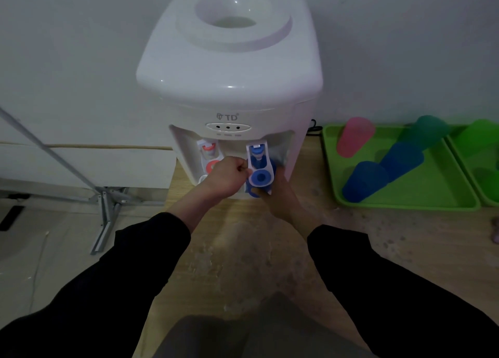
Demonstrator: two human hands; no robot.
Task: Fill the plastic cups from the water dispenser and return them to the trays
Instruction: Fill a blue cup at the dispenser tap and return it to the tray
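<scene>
A white water dispenser [229,68] stands on the wooden table against the wall. My left hand [228,178] is closed on the left edge of the blue tap lever [259,168]. Under that tap my right hand [280,195] holds a blue plastic cup [252,191], mostly hidden behind the lever. The red tap [209,152] sits to the left, behind my left hand. On a green tray [405,198] to the right stand a pink cup [355,137], a teal cup [426,130] and two blue cups [366,180].
A second green tray [480,152] adjoins the first at the far right edge. A metal stand leg [105,211] and a white cabinet [81,166] lie left of the table. A black cable [314,128] runs behind the dispenser.
</scene>
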